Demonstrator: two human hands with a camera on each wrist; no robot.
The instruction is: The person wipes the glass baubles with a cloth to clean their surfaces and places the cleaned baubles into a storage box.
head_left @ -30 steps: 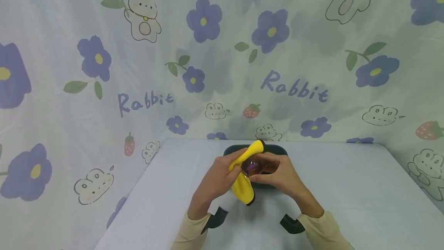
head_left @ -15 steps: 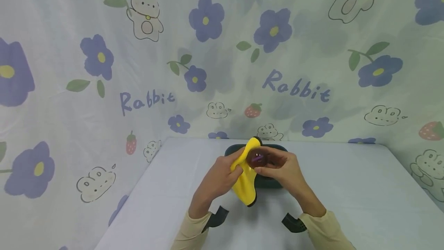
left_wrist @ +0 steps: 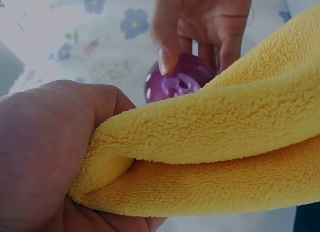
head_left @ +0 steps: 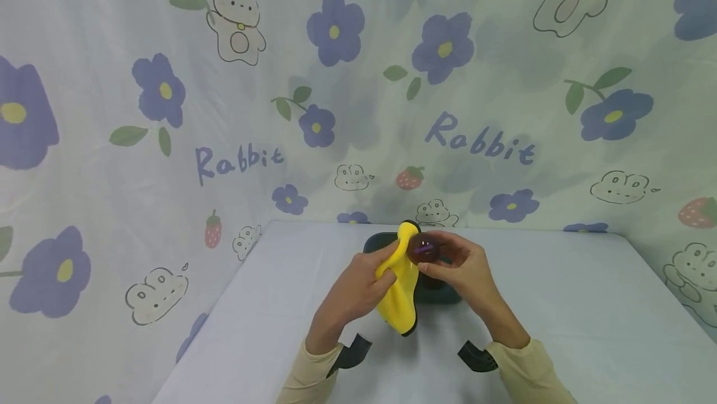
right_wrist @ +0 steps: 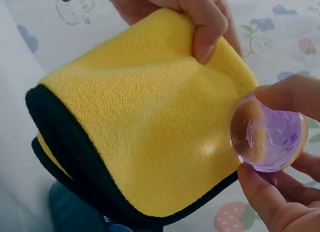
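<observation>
My left hand [head_left: 361, 286] grips a folded yellow plush cloth [head_left: 400, 304] with black edging, its thumb pressed on the near face. The cloth hangs down from the fingers, and its fold shows in the left wrist view. Between the thumb and fingers of my right hand [head_left: 467, 270] is a clear purple ball [head_left: 424, 247] with a swirled pattern inside. In the right wrist view the ball [right_wrist: 270, 134] overlaps the cloth's [right_wrist: 145, 122] right edge, with the fingertips round its near side. Both hands are raised over the table, close together.
Behind the hands a dark green tub [head_left: 439, 295] stands on the white table [head_left: 297, 279], partly hidden by the cloth and the right hand. Black curved pieces [head_left: 354, 352] stick out at both cuffs. A flower-and-rabbit curtain [head_left: 358, 93] hangs round the table's back and sides.
The right hand has drawn the ball rightward and up, from against the cloth and left thumb to the cloth's right edge. The left hand keeps its grip; the cloth hangs a little more upright.
</observation>
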